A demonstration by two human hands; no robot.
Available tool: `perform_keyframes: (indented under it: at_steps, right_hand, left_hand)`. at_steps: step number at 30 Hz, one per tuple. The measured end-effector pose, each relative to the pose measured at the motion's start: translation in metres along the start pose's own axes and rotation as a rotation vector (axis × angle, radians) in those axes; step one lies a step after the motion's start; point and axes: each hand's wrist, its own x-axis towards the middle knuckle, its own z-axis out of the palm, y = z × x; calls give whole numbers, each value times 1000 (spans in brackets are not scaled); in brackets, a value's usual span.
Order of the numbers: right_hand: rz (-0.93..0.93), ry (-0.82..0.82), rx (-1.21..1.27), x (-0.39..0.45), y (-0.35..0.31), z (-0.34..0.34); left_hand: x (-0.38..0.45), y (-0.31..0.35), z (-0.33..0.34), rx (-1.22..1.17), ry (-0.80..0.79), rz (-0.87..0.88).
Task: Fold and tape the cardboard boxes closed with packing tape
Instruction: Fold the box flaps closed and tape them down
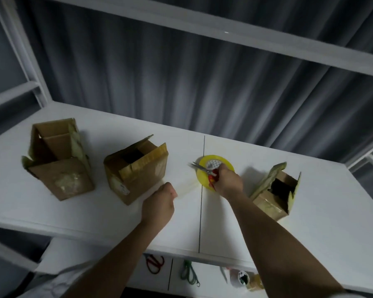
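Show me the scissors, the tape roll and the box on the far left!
scissors (199,167), head view, on the metal blades.
tape roll (202,179), head view, on its yellow side.
far-left box (61,179), head view, on its front wall.

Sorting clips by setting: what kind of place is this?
Probably a staged packing workbench: a white table in a white frame against a grey curtain, with three open cardboard boxes and a tape roll.
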Motion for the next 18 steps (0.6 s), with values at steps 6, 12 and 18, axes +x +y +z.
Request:
perform_keyframes:
  at_steps: [6, 12, 18]
  right_hand:
    - [-332, 133, -96, -3, 7, -51]
    - [-758, 75, -1052, -4, -22, -99]
    - [-808, 11, -1288, 6, -83, -81]
  left_hand:
    - [4, -8, 2, -3, 110, 67]
    - [8, -12, -2, 29, 147, 63]
    - [8, -7, -3, 64, 191, 88]
